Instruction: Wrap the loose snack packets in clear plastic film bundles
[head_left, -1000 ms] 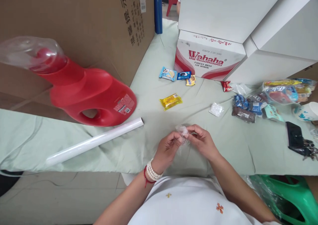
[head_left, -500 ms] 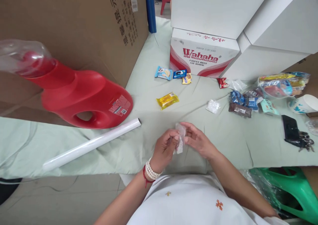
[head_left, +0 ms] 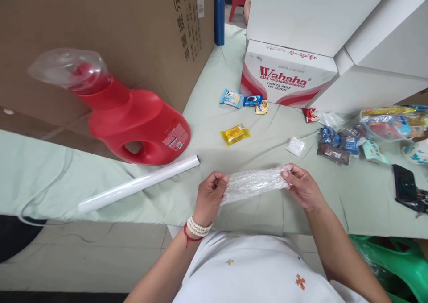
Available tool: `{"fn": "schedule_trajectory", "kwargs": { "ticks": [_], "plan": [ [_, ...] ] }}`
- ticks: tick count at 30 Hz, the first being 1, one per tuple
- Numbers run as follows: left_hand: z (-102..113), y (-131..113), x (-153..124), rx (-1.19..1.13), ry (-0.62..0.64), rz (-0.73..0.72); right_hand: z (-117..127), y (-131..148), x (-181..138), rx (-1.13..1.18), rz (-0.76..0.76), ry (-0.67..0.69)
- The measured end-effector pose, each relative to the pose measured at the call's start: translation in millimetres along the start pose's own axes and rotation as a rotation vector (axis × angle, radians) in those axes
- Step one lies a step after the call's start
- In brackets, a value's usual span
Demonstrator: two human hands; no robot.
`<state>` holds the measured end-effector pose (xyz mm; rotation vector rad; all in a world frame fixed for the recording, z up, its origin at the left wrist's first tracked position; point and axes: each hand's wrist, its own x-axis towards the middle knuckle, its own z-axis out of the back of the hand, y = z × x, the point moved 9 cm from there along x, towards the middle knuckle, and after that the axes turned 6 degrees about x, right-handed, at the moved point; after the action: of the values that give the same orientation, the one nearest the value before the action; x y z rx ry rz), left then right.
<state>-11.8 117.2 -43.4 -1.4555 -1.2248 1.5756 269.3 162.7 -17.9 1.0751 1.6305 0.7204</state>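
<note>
A crinkled clear plastic bag (head_left: 254,183) is stretched out sideways between my two hands, just above the pale green cloth (head_left: 100,178) near the table's front edge. My left hand (head_left: 209,197), with a bead bracelet at the wrist, pinches the bag's left end with closed fingers. My right hand (head_left: 299,186) pinches its right end. A yellow snack packet (head_left: 235,134) lies on the cloth beyond the hands, and a small folded clear bag (head_left: 295,146) lies to the right of it.
A red detergent jug (head_left: 133,120) with a plastic-covered cap lies at left, a white roll (head_left: 138,183) in front of it. Behind stand a big cardboard box (head_left: 100,35) and a Wahaha carton (head_left: 287,77). Snack packets (head_left: 337,144), a black phone (head_left: 404,188) and a green object (head_left: 397,260) are at right.
The small crumpled plastic bag held between my fingertips has been pulled out into a long strip, as my hands moved apart, left hand leftward and right hand rightward.
</note>
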Motion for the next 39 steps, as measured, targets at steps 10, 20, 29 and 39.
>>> {"fn": "schedule_trajectory", "kwargs": {
  "ticks": [10,20,29,39],
  "plan": [
    [-15.4,-0.3,-8.9,-0.289,0.209,0.171,14.4,14.7,3.6,-0.036,0.160,-0.070],
    [-3.6,-14.7,-12.2,0.120,0.089,-0.097,35.7,47.6,-2.7,-0.416,0.408,-0.337],
    [-32.5,-33.7,-33.3,0.616,0.089,-0.517,-80.4,-48.4,-14.5,0.034,-0.265,0.062],
    [-38.2,-29.9,-39.9,0.806,0.036,-0.663,-68.9,-36.6,3.7,-0.026,-0.136,-0.042]
  ]
}}
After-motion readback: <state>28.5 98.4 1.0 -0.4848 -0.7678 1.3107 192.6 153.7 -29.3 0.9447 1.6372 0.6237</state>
